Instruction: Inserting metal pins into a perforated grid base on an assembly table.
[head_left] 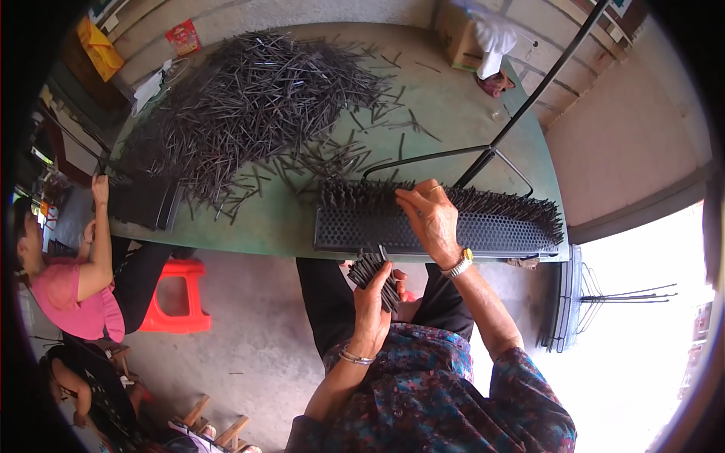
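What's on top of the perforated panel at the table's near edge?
Dark strips crowd the far side and right end of the panel; bare holes show nearer the person. The right hand hides a patch, so what is there cannot be seen.

Looked like a small workshop. Showed a green worktable (442, 117) heaped with dark strips (257, 106), a perforated black board (370, 228) bristling with more, a co-worker (69, 291) at the table's left end, pale block walls (257, 15) and a grey concrete floor (257, 332).
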`<state>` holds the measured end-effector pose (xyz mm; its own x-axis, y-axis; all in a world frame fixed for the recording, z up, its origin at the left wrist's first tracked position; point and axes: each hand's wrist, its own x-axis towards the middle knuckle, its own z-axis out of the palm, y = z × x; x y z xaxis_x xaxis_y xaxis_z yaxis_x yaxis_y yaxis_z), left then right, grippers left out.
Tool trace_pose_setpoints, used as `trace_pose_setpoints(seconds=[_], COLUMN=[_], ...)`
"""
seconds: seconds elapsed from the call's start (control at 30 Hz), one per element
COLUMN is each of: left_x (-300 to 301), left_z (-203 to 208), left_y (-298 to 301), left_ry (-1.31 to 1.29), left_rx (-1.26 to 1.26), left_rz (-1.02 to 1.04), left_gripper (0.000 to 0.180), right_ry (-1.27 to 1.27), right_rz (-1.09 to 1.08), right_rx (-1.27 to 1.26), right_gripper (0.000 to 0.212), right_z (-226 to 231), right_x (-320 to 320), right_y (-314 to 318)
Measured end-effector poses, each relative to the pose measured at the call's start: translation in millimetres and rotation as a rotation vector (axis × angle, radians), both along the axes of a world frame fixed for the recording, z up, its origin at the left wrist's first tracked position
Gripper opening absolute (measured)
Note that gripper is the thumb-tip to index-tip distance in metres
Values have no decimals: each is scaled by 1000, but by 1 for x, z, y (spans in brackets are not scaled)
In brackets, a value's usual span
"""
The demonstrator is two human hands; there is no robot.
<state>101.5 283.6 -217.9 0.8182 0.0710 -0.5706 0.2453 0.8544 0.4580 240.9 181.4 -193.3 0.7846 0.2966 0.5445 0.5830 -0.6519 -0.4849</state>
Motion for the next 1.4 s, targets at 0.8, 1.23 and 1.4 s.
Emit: trace_pose_setpoints(seconds=[0.8, 1.23, 1.4], left_x=[4, 11, 20], left_z=[4, 2, -4], left_y=[0, 1, -5], left_ry=[-45, -45, 65], left_rx=[100, 63, -20], left_rz=[-215, -242, -177], left_gripper=[20, 26, 24], right_ry=[1115, 979, 513], right_rz=[381, 206, 34], right_rx=[332, 276, 327], right_gripper=[18, 14, 10], right_z=[20, 34, 39], right_x=[-38, -35, -15], right_y=[-36, -45, -41])
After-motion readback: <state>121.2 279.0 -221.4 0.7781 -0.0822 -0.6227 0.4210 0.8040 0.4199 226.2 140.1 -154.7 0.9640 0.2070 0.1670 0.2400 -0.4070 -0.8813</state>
